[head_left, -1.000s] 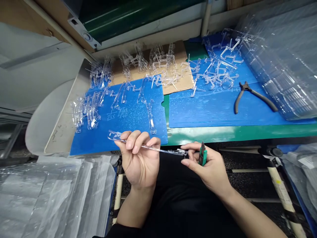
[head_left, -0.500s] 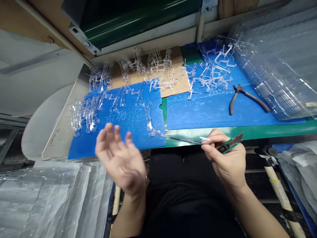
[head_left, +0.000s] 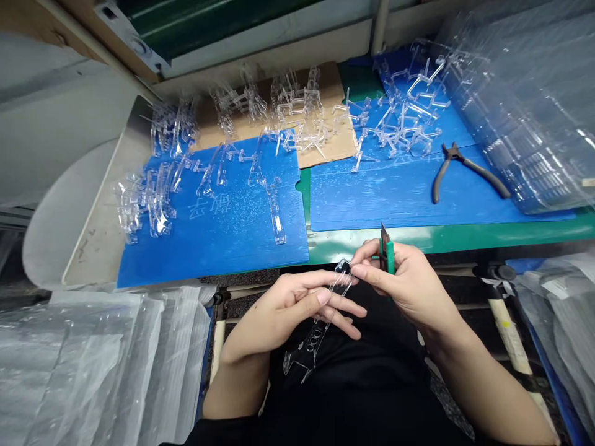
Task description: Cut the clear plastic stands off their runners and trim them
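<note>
Left of the left hand (head_left: 297,303) lay a stack of filmy sheets (head_left: 93,371); beyond that hand, loose clear pieces (head_left: 160,201) sat on a blue board (head_left: 232,232). The left hand was clamped, thumb against fingers, on a clear plastic part (head_left: 315,339) that slanted below it, its upper end at the fingertips of the right hand (head_left: 411,279). That hand was wrapped round a green knife (head_left: 390,257), blade up; beyond it, rightward, lay pliers (head_left: 486,176), then clear trays (head_left: 520,136)
</note>
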Demonstrator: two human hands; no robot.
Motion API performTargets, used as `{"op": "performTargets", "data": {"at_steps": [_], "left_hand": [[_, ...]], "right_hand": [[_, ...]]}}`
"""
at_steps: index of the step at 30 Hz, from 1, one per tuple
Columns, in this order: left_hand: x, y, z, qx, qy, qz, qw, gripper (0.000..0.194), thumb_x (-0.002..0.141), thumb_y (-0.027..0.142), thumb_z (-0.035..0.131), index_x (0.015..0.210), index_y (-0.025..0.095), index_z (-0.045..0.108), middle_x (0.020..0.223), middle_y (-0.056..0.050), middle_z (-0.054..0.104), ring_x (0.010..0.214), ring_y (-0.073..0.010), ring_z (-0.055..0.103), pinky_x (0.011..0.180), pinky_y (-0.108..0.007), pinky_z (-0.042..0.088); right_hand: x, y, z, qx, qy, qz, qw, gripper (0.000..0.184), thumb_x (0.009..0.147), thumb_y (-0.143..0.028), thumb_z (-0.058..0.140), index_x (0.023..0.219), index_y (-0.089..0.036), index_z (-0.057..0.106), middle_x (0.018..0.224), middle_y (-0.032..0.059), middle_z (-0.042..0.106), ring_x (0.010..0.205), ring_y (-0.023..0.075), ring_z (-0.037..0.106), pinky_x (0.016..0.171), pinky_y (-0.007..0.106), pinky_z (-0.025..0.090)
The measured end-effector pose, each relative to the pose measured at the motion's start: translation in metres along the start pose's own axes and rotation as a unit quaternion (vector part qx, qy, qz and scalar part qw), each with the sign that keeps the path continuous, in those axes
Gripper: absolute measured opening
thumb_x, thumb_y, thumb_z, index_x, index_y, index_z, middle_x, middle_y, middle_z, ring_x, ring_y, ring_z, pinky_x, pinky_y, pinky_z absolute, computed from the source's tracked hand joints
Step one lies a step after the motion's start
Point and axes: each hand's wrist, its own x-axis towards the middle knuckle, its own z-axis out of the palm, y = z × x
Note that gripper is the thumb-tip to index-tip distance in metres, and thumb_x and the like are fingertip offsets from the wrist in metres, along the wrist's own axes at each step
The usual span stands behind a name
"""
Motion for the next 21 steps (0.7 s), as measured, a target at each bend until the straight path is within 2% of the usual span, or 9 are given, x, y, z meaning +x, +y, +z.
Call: {"op": "performTargets", "data": {"at_steps": [3,6,10,13,15,17,21], "left_hand": [[0.003,0.002,0.0,0.003,0.009,-0.003,1.0,0.029,0.114,0.039,0.063,0.135,0.022,0.074,0.124,-0.012,0.084,0.101,-0.0242,0.086,0.094,-0.035,0.066],[0.008,0.001,0.001,0.132,0.08,0.053,0.987,0.019,0.113,0.036,0.065,0.117,0.021,0.076,0.102,-0.006,0.083,0.094,-0.018,0.081,0.091,-0.03,0.062],[0.006,-0.008,-0.002,0.292,0.199,0.187,0.917,0.015,0.116,0.026,0.059,0.116,0.023,0.073,0.097,-0.002,0.074,0.093,-0.0149,0.071,0.09,-0.029,0.054],[0.003,-0.016,-0.007,0.353,0.213,0.292,0.863,0.014,0.116,0.028,0.056,0.118,0.022,0.069,0.097,-0.004,0.069,0.089,-0.0169,0.064,0.082,-0.032,0.049],[0.003,-0.019,-0.008,0.403,0.207,0.348,0.821,0.018,0.116,0.036,0.057,0.115,0.021,0.067,0.095,-0.005,0.068,0.085,-0.0183,0.06,0.08,-0.035,0.044],[0.005,-0.018,-0.007,0.452,0.207,0.378,0.781,0.022,0.116,0.04,0.057,0.112,0.02,0.066,0.091,-0.005,0.069,0.083,-0.0187,0.058,0.08,-0.037,0.041],[0.007,-0.014,-0.001,0.509,0.232,0.377,0.738,0.022,0.118,0.036,0.053,0.107,0.02,0.065,0.087,-0.003,0.07,0.078,-0.0181,0.058,0.079,-0.039,0.039]], "right_hand": [[0.001,-0.002,0.001,-0.041,-0.009,-0.008,0.999,0.017,0.094,-0.035,0.086,0.089,-0.021,0.077,0.077,-0.0016,0.068,0.067,0.0133,0.054,0.065,0.028,0.043],[-0.002,-0.003,0.004,-0.088,-0.004,-0.037,0.995,0.015,0.097,-0.035,0.083,0.097,-0.023,0.075,0.084,-0.0008,0.067,0.075,0.0159,0.059,0.07,0.028,0.047],[-0.013,-0.001,0.006,-0.139,0.014,-0.092,0.986,0.021,0.116,-0.039,0.058,0.133,-0.029,0.066,0.11,0.0019,0.071,0.1,0.0189,0.068,0.088,0.031,0.051],[-0.025,-0.003,0.007,-0.232,0.0,-0.138,0.963,0.02,0.12,-0.029,0.047,0.132,-0.028,0.063,0.118,0.003,0.072,0.107,0.0187,0.07,0.094,0.032,0.05],[-0.031,-0.006,0.009,-0.298,-0.005,-0.173,0.939,0.019,0.119,-0.023,0.046,0.13,-0.025,0.062,0.115,0.004,0.071,0.1,0.0187,0.071,0.088,0.031,0.05],[-0.036,-0.011,0.012,-0.34,-0.008,-0.2,0.919,0.02,0.117,-0.018,0.045,0.127,-0.022,0.062,0.108,0.005,0.07,0.091,0.019,0.07,0.08,0.032,0.051],[-0.043,-0.017,0.015,-0.379,-0.005,-0.236,0.895,0.022,0.115,-0.017,0.049,0.13,-0.019,0.064,0.094,0.0041,0.068,0.077,0.018,0.065,0.067,0.031,0.048]]}}
